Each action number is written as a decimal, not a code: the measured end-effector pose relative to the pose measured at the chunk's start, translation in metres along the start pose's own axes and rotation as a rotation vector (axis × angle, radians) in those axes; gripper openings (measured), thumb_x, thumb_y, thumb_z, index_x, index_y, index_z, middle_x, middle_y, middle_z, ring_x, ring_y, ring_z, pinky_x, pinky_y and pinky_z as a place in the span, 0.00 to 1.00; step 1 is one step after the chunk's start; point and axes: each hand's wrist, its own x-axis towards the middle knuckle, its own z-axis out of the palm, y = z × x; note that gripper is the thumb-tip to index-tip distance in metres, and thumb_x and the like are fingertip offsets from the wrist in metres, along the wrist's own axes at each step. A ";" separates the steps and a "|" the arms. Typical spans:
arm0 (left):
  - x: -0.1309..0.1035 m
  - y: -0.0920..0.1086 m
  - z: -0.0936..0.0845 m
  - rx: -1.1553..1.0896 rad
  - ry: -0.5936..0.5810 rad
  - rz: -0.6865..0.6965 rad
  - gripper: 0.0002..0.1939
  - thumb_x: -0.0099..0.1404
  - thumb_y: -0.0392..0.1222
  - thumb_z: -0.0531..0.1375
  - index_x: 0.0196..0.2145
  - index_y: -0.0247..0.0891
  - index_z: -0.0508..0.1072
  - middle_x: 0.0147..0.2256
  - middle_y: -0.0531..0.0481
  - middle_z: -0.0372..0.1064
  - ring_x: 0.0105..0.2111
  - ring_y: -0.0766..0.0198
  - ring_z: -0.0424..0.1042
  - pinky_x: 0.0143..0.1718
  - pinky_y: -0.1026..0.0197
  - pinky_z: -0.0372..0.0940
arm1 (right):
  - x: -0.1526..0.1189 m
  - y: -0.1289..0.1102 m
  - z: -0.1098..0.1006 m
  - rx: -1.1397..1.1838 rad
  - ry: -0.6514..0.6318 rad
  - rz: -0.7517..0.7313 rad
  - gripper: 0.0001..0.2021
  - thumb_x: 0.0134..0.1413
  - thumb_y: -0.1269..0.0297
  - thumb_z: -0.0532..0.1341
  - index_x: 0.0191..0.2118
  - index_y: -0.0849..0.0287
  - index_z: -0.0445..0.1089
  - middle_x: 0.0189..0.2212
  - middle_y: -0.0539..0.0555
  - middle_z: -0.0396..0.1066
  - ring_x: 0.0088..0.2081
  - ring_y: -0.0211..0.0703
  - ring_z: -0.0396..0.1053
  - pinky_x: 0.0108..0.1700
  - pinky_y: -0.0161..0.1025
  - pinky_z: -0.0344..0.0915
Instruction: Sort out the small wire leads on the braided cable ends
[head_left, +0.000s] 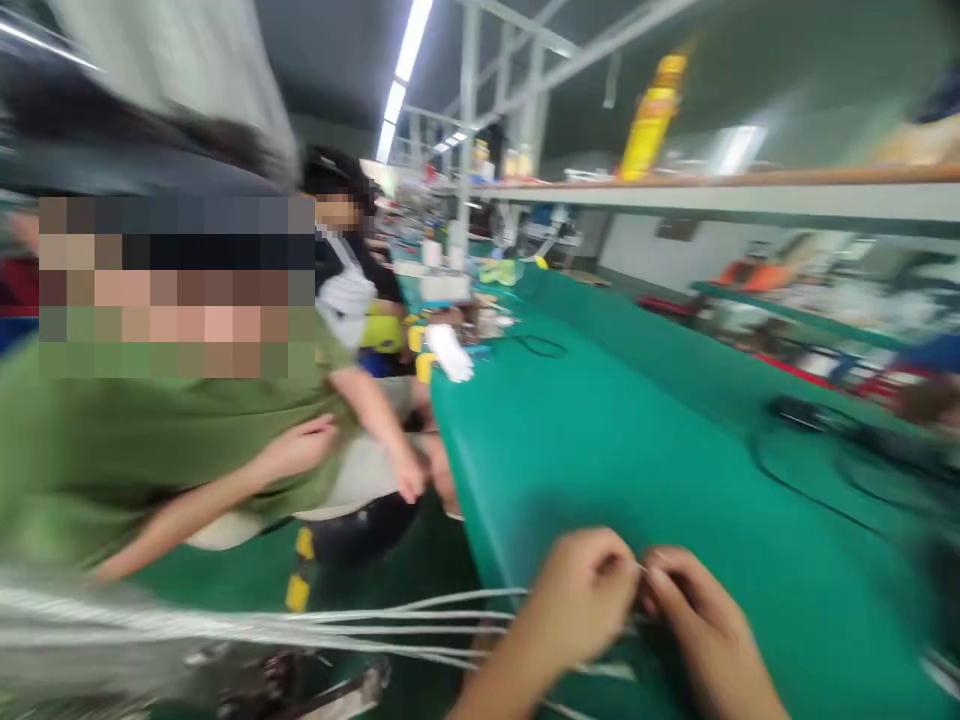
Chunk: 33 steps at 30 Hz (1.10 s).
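Over the near part of the green table (570, 430), my left hand (589, 590) and my right hand (694, 610) meet fingertip to fingertip. Both are closed in a pinch. Something thin and pale shows between the fingertips, too small and blurred to name. Several white cables (420, 615) run in from the left and pass behind my left wrist; their ends beyond it are partly hidden by my hands.
A person in a green shirt (187, 440) sits at the left, with another person (341, 250) behind. A white object (448, 352) lies on the table's left edge. Black cables (799, 415) lie at the right. Above runs a shelf (750, 195) with a yellow bottle (652, 120).
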 end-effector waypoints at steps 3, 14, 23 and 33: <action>-0.002 -0.010 0.020 0.259 0.028 0.065 0.13 0.70 0.46 0.54 0.30 0.41 0.73 0.28 0.54 0.69 0.31 0.62 0.66 0.35 0.61 0.58 | -0.006 0.007 -0.012 0.094 0.018 0.057 0.14 0.58 0.48 0.61 0.32 0.54 0.68 0.22 0.47 0.65 0.26 0.40 0.63 0.30 0.38 0.61; 0.006 -0.020 0.014 0.446 0.080 0.018 0.15 0.71 0.50 0.52 0.35 0.38 0.72 0.33 0.49 0.72 0.34 0.61 0.69 0.34 0.64 0.60 | 0.006 0.019 -0.005 0.427 0.116 0.044 0.17 0.59 0.45 0.60 0.35 0.55 0.67 0.21 0.46 0.65 0.24 0.39 0.63 0.28 0.37 0.59; 0.004 -0.019 0.021 0.497 0.101 0.081 0.12 0.71 0.46 0.53 0.36 0.39 0.73 0.32 0.52 0.73 0.34 0.63 0.70 0.36 0.63 0.61 | 0.006 0.014 -0.006 0.433 0.110 0.055 0.17 0.52 0.47 0.66 0.33 0.55 0.65 0.23 0.47 0.66 0.25 0.39 0.66 0.28 0.37 0.63; 0.005 -0.018 0.017 0.490 0.097 0.081 0.13 0.73 0.46 0.52 0.35 0.39 0.72 0.33 0.53 0.72 0.33 0.65 0.68 0.35 0.64 0.59 | 0.007 0.022 0.002 0.391 0.141 0.013 0.16 0.52 0.52 0.68 0.36 0.53 0.62 0.31 0.49 0.69 0.29 0.42 0.70 0.32 0.40 0.68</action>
